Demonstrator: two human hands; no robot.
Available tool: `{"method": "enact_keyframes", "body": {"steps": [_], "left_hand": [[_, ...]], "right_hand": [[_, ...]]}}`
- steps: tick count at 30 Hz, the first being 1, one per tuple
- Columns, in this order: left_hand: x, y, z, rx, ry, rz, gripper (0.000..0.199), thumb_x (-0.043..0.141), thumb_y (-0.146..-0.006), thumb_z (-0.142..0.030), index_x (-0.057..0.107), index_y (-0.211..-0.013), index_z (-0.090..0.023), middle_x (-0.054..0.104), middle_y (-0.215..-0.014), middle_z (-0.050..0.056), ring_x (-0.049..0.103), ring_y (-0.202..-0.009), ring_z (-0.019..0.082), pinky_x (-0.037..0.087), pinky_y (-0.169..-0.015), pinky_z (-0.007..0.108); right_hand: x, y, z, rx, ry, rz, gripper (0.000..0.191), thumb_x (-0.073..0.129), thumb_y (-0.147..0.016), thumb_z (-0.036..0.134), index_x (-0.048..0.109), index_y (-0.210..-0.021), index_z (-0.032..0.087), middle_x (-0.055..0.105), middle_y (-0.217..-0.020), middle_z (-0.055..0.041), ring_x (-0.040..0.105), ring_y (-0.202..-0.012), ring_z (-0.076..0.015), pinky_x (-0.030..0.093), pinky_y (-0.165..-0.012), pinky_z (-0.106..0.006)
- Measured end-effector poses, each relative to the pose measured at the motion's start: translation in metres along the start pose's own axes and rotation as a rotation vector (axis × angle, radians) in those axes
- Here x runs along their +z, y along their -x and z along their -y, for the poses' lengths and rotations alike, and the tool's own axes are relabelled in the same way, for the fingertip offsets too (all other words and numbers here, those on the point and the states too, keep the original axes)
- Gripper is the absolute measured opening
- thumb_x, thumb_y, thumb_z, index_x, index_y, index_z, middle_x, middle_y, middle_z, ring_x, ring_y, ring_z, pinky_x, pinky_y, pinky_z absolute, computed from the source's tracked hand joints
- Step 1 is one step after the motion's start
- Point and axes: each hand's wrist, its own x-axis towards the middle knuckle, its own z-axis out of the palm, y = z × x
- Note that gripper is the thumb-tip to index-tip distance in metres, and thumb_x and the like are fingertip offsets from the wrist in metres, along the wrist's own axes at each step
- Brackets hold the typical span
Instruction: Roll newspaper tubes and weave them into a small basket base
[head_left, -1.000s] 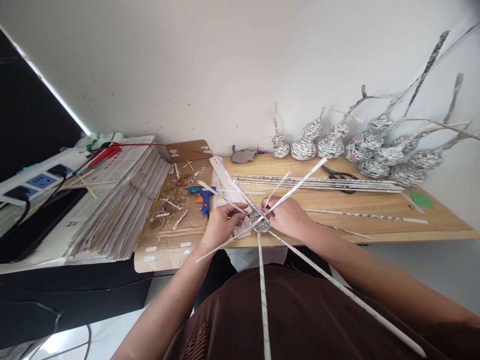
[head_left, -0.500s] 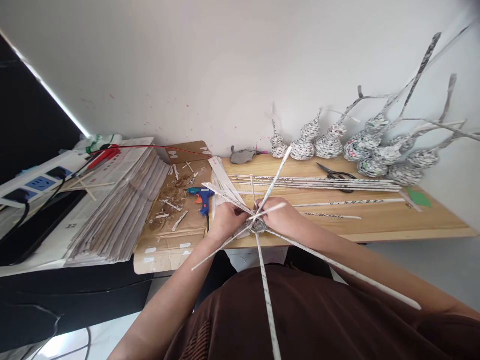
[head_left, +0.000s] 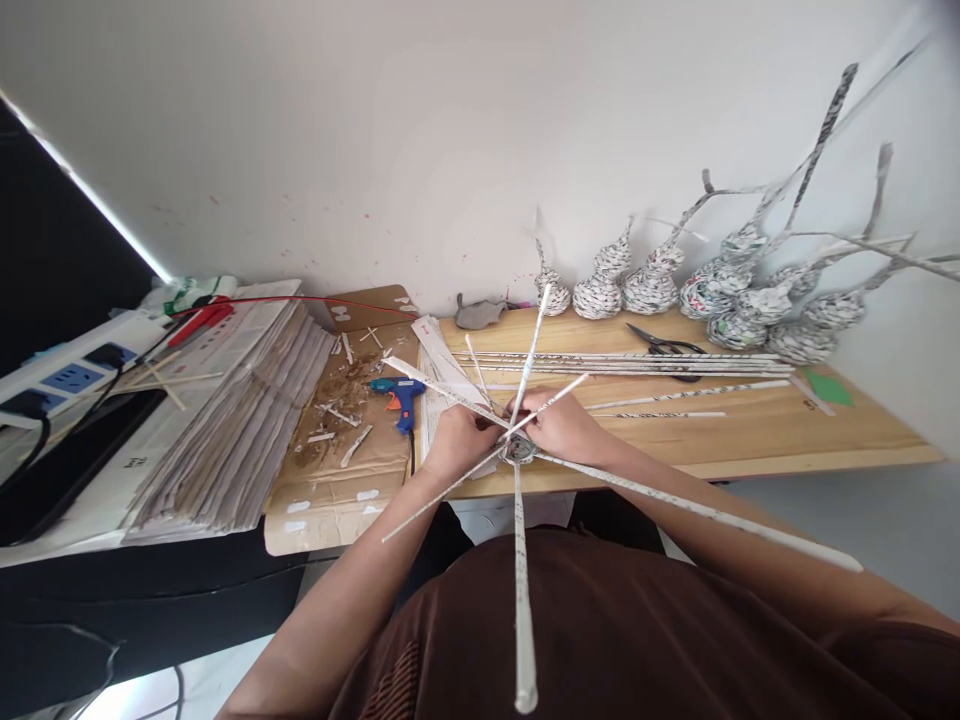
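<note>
Between my hands is a small round weave of rolled newspaper [head_left: 519, 450], with several long paper tubes [head_left: 522, 580] sticking out from it like spokes. It is held over the table's front edge. My left hand [head_left: 466, 440] pinches the weave on its left side, its fingertips partly hidden by the crossing tubes. On the other side my right hand [head_left: 559, 425] grips the weave near the upright tube [head_left: 534, 350], fingers closed. Exactly which strand each hand pinches is hard to see.
A blue glue gun [head_left: 405, 398] lies on stained cardboard [head_left: 300, 510] with paper scraps. Left of it are stacked newspapers [head_left: 232, 440] and a power strip [head_left: 82, 365]. Behind are black scissors [head_left: 664, 345], loose paper tubes [head_left: 637, 364] and several woven paper gourds [head_left: 598, 295] along the wall.
The woven piece has turned and tilted slightly in my hands, so its spokes point differently; the one toward me now shows its tip. Both hands keep their hold. The view has shifted a little.
</note>
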Motion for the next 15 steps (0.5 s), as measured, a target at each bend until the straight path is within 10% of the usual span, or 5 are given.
{"method": "enact_keyframes", "body": {"steps": [15], "left_hand": [[0.006,0.000,0.012,-0.043,0.415,-0.045,0.019,0.070,-0.068,-0.033,0.069,-0.077,-0.016,0.072,-0.074,0.003,0.066,-0.067,0.016,0.050,-0.061,0.025]], "right_hand": [[0.005,-0.001,0.004,-0.008,-0.193,-0.133,0.022,0.058,-0.082,0.011,0.074,-0.093,0.022,0.074,-0.089,-0.0017,0.067,-0.083,-0.0154,0.046,-0.075,-0.024]]}}
